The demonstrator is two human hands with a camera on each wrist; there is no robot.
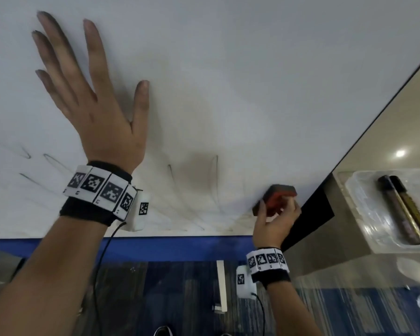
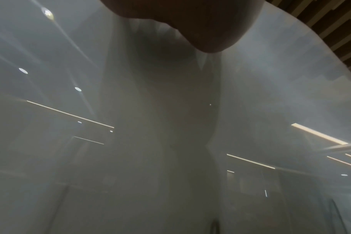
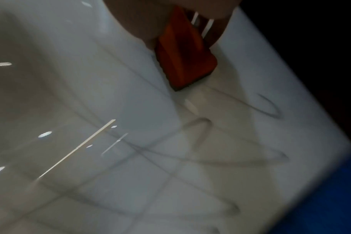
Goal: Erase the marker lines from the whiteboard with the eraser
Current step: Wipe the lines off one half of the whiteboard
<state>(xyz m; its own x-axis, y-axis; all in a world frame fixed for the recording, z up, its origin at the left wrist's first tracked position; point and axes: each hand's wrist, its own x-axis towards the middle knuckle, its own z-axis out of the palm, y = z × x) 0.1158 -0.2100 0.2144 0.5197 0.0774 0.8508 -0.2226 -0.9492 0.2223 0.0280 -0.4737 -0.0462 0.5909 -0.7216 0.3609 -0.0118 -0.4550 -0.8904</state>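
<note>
A large whiteboard [image 1: 228, 69] fills most of the head view. Faint grey marker lines [image 1: 170, 170] and smears cross its lower part. My left hand [image 1: 90, 93] lies flat on the board at the upper left, fingers spread and straight. My right hand [image 1: 275, 219] grips a red eraser [image 1: 278, 197] with a dark felt face, pressed on the board near its lower right corner. In the right wrist view the eraser [image 3: 182, 52] sits just above looping marker lines [image 3: 200, 134]. The left wrist view shows only the heel of the left hand [image 2: 190, 23] over the glossy board [image 2: 130, 142].
The board has a blue bottom edge [image 1: 155, 246] and a black right edge [image 1: 374, 117]. A clear plastic tray [image 1: 364, 214] holding markers [image 1: 403, 209] stands to the right. Striped carpet [image 1: 167, 299] lies below, with a white bar [image 1: 221, 284] on it.
</note>
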